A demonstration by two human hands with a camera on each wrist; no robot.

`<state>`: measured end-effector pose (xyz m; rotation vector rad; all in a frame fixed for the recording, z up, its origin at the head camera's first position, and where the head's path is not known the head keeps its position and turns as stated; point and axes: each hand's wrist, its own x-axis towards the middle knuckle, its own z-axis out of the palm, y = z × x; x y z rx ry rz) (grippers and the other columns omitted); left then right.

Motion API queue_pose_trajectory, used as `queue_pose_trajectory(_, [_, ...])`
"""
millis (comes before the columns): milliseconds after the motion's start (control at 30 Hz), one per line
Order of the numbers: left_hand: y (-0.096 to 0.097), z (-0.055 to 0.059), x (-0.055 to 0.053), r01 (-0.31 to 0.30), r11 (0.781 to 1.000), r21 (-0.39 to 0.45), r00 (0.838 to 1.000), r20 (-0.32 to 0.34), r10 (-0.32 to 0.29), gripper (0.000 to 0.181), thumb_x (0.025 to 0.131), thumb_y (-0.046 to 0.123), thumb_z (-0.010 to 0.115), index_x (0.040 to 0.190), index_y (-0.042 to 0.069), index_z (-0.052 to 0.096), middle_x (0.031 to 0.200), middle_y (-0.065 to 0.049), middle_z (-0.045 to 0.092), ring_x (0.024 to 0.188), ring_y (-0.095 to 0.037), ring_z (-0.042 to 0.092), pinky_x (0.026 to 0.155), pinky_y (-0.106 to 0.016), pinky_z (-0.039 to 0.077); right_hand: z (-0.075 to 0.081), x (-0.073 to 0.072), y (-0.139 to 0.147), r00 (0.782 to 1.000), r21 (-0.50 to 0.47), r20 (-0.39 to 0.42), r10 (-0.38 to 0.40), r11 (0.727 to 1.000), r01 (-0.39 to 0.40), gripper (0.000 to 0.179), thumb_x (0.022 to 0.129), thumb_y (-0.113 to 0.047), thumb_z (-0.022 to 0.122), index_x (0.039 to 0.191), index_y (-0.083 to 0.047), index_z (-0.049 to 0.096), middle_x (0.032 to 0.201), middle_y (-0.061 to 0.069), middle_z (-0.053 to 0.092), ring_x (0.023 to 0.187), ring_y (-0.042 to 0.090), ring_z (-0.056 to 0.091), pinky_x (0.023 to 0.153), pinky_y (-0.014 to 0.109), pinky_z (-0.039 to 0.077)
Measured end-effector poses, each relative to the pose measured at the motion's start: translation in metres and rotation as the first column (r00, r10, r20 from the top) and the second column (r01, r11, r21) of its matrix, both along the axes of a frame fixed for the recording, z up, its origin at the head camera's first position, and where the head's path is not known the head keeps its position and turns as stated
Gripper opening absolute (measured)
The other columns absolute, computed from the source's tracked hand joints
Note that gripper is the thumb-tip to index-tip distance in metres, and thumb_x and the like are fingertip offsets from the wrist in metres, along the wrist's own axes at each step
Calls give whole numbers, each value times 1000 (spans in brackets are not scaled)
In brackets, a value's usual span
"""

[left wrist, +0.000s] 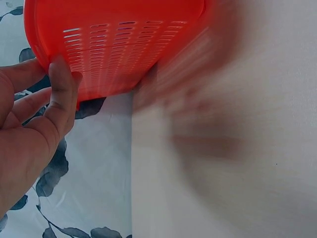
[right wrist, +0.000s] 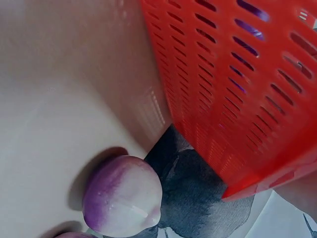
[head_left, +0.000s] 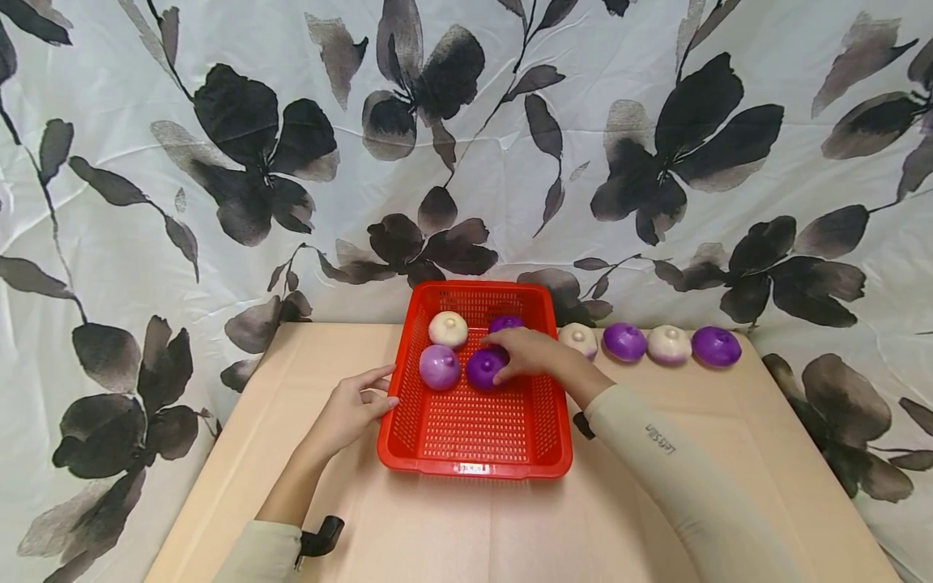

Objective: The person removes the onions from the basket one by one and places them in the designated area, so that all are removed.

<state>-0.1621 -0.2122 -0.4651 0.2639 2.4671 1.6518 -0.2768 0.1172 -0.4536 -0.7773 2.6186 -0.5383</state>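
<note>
A red plastic basket [head_left: 474, 453] with slotted walls holds several toy onions. Inside are a whitish onion [head_left: 448, 329], a light purple onion [head_left: 440, 368], a dark purple onion [head_left: 483, 371], and another purple onion [head_left: 506, 323] partly covered by the right hand. My right hand [head_left: 528, 352] reaches over the basket's right side and grips the dark purple onion between thumb and fingers. At the left side, my left hand [head_left: 353, 411] holds the basket's rim; in the left wrist view its fingers [left wrist: 62, 91] bend against the slotted wall.
Right of the basket, a row of onions lies along the table's back edge: a whitish onion [head_left: 578, 339], a purple onion [head_left: 624, 342], a white-and-purple onion [head_left: 668, 346] and a dark purple onion [head_left: 717, 347]. A floral cloth [head_left: 466, 162] hangs behind the table [head_left: 321, 340].
</note>
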Motion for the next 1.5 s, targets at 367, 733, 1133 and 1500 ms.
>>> queue_pose_trajectory(367, [1,1,1,-4,1000,-6,1000,9,4,61,93,0,72,149,-5,49,118,-27,65,85,-28,73,68,-27,63,-12,2,-4,1000,49,10,11,999,-12,78,82,-36,87,150,-21,53,142,7,63,129,30,60,111,55,48])
queue_pose_trajectory(733, [2,-1,-1,-2,1000,-8,1000,2,2,60,93,-2,71,149,-6,49,118,-28,65,87,-28,74,70,-26,63,-8,4,-3,999,29,-2,32,999,-32,76,83,-32,88,150,-20,54,144,8,62,129,31,59,111,56,48])
queue_pose_trajectory(1133, [4,-1,-1,-14,1000,-11,1000,16,14,60,93,-2,72,149,-4,50,117,-27,65,89,-29,74,70,-27,63,17,12,7,999,-85,9,31,996,-30,77,82,-31,88,151,-21,54,146,8,59,135,34,54,110,56,49])
queue_pose_trajectory(1500, [2,3,-1,-14,1000,-13,1000,10,14,61,93,0,72,149,-5,49,118,-27,65,86,-27,73,69,-27,63,43,22,30,996,-235,-80,36,970,-54,78,82,-27,88,152,-23,53,150,5,57,134,31,57,109,54,51])
